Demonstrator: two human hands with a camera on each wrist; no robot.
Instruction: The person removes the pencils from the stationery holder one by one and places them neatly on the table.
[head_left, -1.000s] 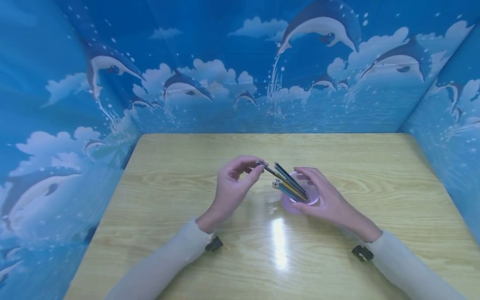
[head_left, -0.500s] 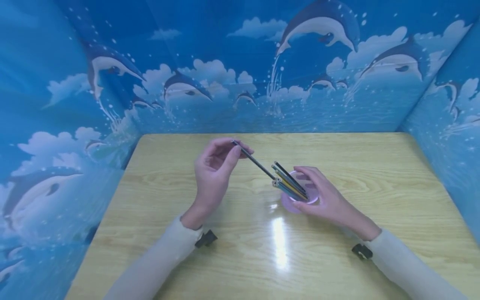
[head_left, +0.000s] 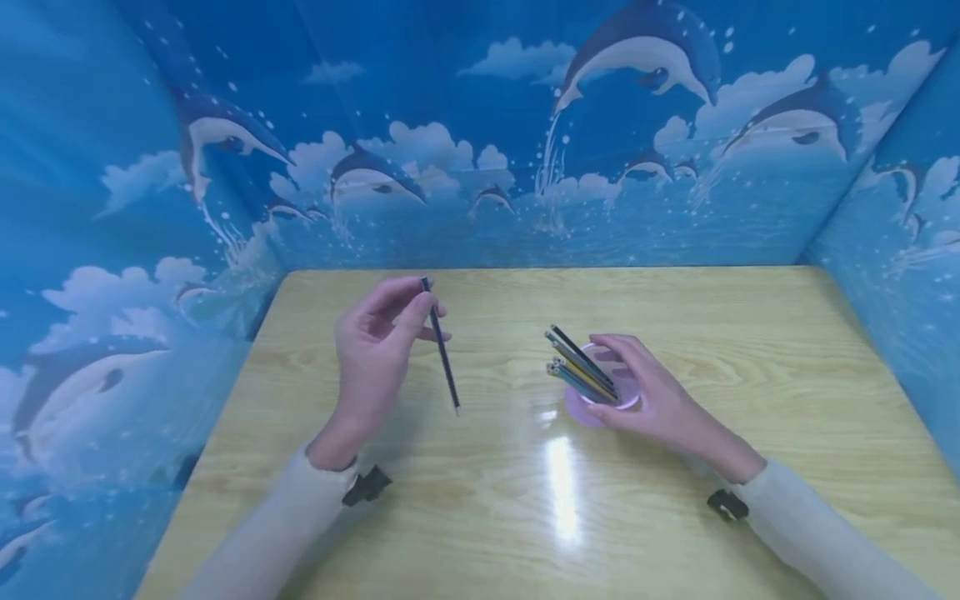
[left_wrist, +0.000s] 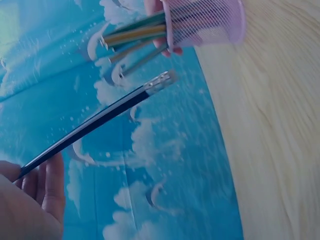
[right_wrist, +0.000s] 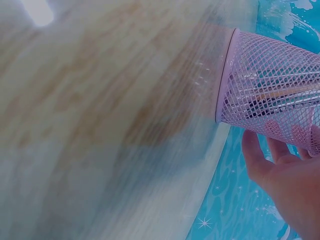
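Note:
My left hand pinches a dark pencil near its upper end, thumb against fingers. The pencil slants down over the table, its metal ferrule and eraser end lowest. To the right, my right hand holds a pink mesh pen holder, the thumb on the near side and fingers on the far side. Several pencils, dark, green and yellow, lean leftward out of the holder. In the right wrist view, the holder's mesh wall shows pencils inside, with fingers against it; its base is on the table.
The light wood-grain table spreads under both hands and reflects a bright light strip. Blue curtains printed with dolphins and clouds stand behind the table and at both sides.
My left hand has drawn the dark pencil away from the holder and moved left with it. The pencil has swung to a steeper slant. The right hand and holder have stayed in place.

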